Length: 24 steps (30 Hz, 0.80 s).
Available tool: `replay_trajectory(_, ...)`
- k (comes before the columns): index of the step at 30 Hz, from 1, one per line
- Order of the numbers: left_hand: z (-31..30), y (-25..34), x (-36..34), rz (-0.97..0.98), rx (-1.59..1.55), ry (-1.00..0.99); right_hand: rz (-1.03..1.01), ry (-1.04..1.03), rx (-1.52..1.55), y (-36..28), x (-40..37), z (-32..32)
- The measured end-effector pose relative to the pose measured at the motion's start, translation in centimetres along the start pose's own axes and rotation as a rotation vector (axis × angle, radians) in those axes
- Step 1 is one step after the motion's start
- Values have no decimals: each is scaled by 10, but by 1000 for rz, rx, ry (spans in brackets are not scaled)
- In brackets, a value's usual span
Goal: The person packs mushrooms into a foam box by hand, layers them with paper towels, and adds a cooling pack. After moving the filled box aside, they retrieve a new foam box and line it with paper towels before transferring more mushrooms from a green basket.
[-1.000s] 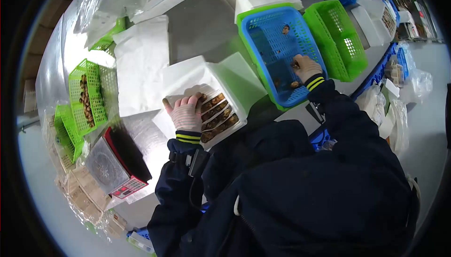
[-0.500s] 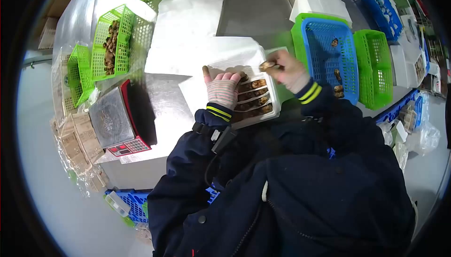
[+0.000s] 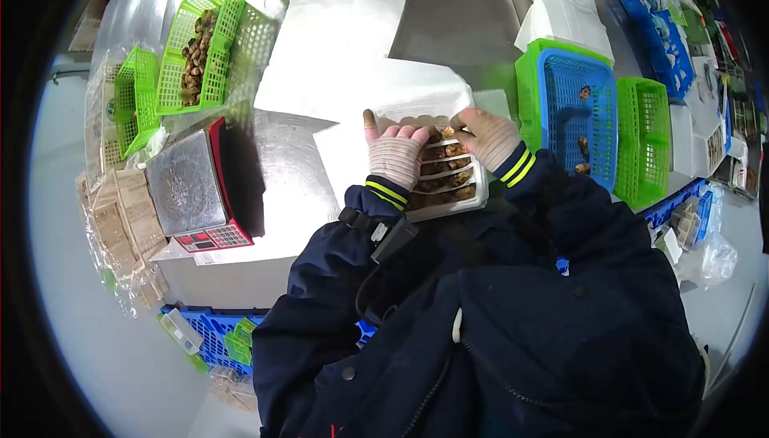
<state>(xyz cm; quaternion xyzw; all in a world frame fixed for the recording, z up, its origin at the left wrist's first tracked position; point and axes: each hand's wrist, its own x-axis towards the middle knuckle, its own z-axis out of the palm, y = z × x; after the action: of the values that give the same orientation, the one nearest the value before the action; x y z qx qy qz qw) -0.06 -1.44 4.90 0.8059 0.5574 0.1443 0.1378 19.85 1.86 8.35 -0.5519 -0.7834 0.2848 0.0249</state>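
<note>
A white tray with paper-divided rows of brown, knobbly pieces lies in front of me. My left hand, in a striped fingerless glove, rests at the tray's left edge, thumb spread away and fingertips by the top row. From the right, my right hand, gloved alike, reaches over the top row with its fingers bent together; a brown piece shows at its fingertips, partly hidden. White paper lies behind the tray. To the right, a blue basket inside a green one holds a few brown pieces.
A green basket of brown pieces stands at the upper left, beside another green basket. A red-edged scale sits at the left. Green baskets and a blue crate are on the right.
My right hand has moved left and down with a brown piece, from beside the tray to its top row. My left hand stays at the tray. The whole view has shifted slightly.
</note>
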Motion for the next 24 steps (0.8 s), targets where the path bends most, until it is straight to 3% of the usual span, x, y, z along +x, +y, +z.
replay_trajectory(2, 1, 0, 0, -1, -6, 16, 26, 27, 86, -3, -3, 0)
replay_trajectory(6, 2, 0, 1, 10, -15, 29, -1, -47, -74, -7, -5, 0)
replay_trajectory(8, 1, -1, 0, 16, -9, 30, -117, -38, -185, -8, -8, 1)
replay_trajectory(12, 0, 0, 0, 8, 4, 14, -78, -100, -171, -6, -4, 0)
replay_trajectory(14, 1, -6, 0, 27, 26, 92, -203, 178, -18, -4, -6, -4)
replay_trajectory(15, 0, -10, 0, 47, 48, 167, -92, 217, 12, -9, 0, -11)
replay_trajectory(18, -28, -20, 9, 24, 252, 92, -105, 241, -114, 6, 15, -13)
replay_trajectory(19, -29, -22, 12, 25, 329, 25, -77, 55, -222, 1, 20, -19)
replay_trajectory(23, 65, -75, 12, 98, 712, 119, -1, 16, -475, -1, 48, 16)
replay_trajectory(24, 49, -63, 17, 101, 712, 118, 2, 16, -474, -9, 51, 14)
